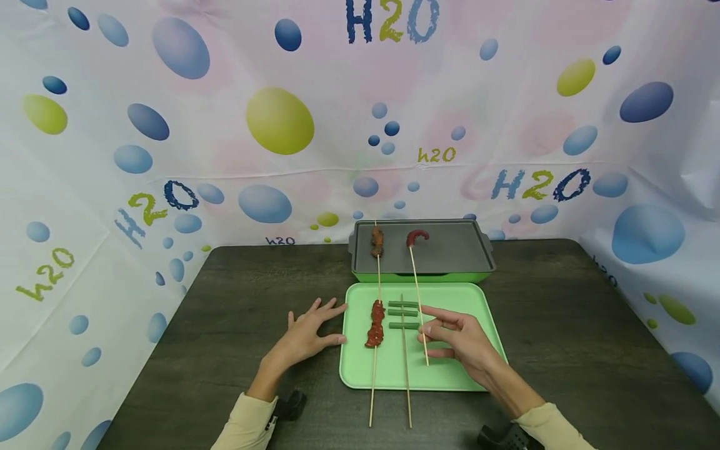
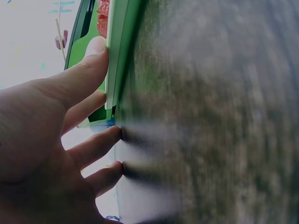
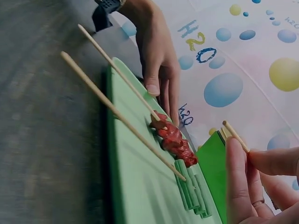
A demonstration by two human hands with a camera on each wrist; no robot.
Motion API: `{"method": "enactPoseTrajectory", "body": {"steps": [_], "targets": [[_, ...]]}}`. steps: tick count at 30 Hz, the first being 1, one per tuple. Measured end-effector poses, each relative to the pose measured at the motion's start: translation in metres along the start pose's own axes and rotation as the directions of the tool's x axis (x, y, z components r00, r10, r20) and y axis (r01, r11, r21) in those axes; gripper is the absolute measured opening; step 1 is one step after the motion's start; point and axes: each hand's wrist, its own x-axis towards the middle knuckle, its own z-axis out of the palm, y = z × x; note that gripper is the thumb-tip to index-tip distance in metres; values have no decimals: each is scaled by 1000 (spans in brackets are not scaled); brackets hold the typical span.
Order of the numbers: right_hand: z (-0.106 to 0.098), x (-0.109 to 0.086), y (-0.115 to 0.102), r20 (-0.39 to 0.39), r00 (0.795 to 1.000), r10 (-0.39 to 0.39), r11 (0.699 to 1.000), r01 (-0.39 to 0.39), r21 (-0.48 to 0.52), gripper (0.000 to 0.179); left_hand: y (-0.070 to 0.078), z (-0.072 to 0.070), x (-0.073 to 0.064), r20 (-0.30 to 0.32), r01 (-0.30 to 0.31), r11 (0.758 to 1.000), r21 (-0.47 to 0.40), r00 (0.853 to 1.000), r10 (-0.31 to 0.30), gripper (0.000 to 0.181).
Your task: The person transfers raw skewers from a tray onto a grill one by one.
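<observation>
My right hand (image 1: 464,340) pinches a thin wooden skewer (image 1: 415,281) near its lower end, above the tray. A dark red, curled piece of food (image 1: 417,236) tops this skewer and overlaps the grill pan in the head view. My left hand (image 1: 309,334), fingers spread, touches the left rim of a light green tray (image 1: 354,372) with its fingertips; its thumb lies at that rim in the left wrist view. On the tray lie a skewer of red meat (image 1: 375,325) and a skewer through several green stalk pieces (image 1: 397,325), their bare ends jutting past the front edge.
Behind the tray stands a dark grey grill pan (image 1: 455,250) on a green base. A skewer of brown meat (image 1: 377,240) lies across it, its stick reaching forward over the tray. The dark wooden table (image 1: 253,281) meets a patterned sheet (image 1: 337,125) at the back.
</observation>
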Motion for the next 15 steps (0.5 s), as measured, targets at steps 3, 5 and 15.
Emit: {"method": "enactPoseTrajectory", "body": {"steps": [3, 5, 15], "targets": [[-1, 10, -3, 1, 1000, -2, 1000, 2, 7, 62, 0, 0, 0, 3, 5, 1000, 2, 1000, -5, 72], [-2, 17, -4, -4, 1000, -5, 1000, 5, 4, 60, 0, 1, 0, 5, 9, 1000, 3, 1000, -9, 72], [-5, 48, -11, -23, 1000, -2, 1000, 1, -13, 56, -1, 1, 0, 2, -2, 1000, -4, 1000, 2, 71]]}}
